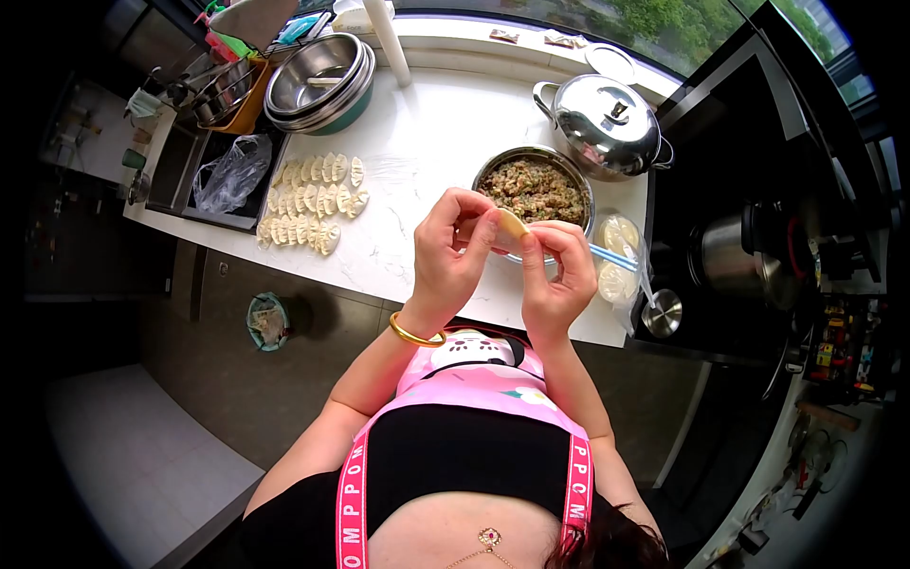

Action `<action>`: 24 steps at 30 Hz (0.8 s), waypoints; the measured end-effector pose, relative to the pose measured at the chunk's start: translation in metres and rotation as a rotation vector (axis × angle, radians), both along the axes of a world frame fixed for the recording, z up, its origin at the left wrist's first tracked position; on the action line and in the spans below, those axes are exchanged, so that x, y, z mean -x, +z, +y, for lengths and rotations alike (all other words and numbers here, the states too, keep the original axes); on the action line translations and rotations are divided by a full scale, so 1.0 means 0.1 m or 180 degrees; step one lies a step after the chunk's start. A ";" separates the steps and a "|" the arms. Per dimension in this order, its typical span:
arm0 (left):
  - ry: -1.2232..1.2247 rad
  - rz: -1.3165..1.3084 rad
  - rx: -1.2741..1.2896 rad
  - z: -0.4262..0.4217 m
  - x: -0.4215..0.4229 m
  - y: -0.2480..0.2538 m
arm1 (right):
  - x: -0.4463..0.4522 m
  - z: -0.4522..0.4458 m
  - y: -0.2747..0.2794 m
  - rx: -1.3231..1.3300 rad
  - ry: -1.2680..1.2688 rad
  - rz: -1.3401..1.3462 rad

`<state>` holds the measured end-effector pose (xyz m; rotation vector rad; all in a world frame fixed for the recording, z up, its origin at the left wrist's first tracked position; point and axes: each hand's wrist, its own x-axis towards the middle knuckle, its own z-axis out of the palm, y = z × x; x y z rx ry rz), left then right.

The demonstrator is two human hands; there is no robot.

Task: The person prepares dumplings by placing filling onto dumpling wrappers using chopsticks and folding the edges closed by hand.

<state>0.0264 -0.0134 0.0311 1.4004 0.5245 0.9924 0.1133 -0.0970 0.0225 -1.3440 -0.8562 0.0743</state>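
Note:
A folded dumpling (512,226) is pinched between my two hands, held up in front of the metal bowl of minced filling (533,190). My left hand (453,248) grips its left side with thumb and fingers, a gold bangle on that wrist. At its right side, my right hand (559,281) presses the edge between thumb and forefinger. Blue chopsticks (614,256) stick out to the right from behind my right hand. Rows of finished dumplings (308,201) lie on the white counter (398,256) to the left.
A lidded steel pot (607,123) stands behind the bowl. Wrappers in plastic (619,256) lie at right, near the black stove (730,180). Stacked bowls (320,85) and a sink with a plastic bag (232,175) are at left. A bin (269,321) stands on the floor.

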 end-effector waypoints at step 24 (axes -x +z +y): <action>0.0014 -0.0253 0.0331 0.04 0.00 0.08 | -0.05 -0.10 0.06 0.0005 0.0418 0.0482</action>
